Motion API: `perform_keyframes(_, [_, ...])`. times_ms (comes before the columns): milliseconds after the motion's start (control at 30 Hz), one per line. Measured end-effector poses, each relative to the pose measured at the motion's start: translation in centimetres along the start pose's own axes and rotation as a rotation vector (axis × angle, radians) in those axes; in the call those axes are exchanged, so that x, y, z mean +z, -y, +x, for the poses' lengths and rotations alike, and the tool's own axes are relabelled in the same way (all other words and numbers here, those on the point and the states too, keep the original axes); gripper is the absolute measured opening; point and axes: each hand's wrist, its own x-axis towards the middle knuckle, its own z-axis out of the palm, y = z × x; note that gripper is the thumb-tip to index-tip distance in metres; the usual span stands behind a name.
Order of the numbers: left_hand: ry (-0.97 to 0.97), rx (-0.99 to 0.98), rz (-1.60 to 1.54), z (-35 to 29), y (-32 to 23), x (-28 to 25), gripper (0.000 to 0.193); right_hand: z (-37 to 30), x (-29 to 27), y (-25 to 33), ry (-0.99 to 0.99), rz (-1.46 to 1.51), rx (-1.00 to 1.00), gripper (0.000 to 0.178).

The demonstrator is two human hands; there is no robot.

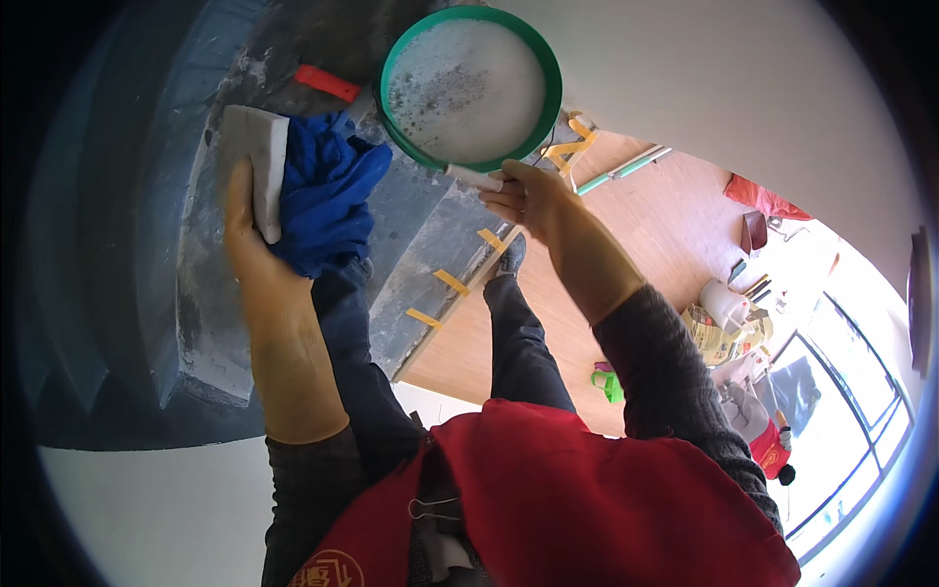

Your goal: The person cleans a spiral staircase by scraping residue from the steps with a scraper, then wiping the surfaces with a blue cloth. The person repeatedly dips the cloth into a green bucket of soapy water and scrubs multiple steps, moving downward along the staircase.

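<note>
Both my hands wear tan rubber gloves. My left hand (245, 210) is closed round a white block that looks like a sponge (266, 161). A bunched blue cloth (333, 191) lies against the block, beside my left leg; whether my fingers also grip the cloth is hidden. My right hand (533, 199) closes on the pale grip of a bucket handle (472, 177). The green bucket (556, 83) stands upright on the grey step, filled with foamy, greyish water.
A red-handled tool (328, 82) lies left of the bucket. Grey steps (220, 323) run down the left. Yellow tape (452, 283) marks the step's edge above a wooden floor (450, 342). Farther right are a pole (621, 170), a white bucket (724, 305) and another person (768, 445).
</note>
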Motion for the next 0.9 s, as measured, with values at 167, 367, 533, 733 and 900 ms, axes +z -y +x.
perform_keyframes(167, [0.046,-0.045,-0.183,-0.1,-0.8,0.6,0.051,-2.1,9.5,1.8,0.472,0.803,-0.377,0.022])
perform_keyframes(367, [0.177,-0.005,-0.158,0.9,0.0,0.6,0.054,-4.8,14.1,8.4,0.096,1.433,0.064,0.017])
perform_keyframes(533, [0.095,-0.02,-0.106,1.9,0.5,1.2,0.059,-11.7,10.3,9.2,-0.062,1.146,0.076,0.01])
perform_keyframes(733, [0.052,0.162,0.032,2.0,-0.7,2.4,0.064,-17.0,4.4,6.8,-0.165,0.924,0.097,0.023])
perform_keyframes(900, [0.073,-0.135,-0.138,1.2,-1.8,2.6,0.062,-18.4,1.4,4.9,-0.329,0.663,0.104,0.032])
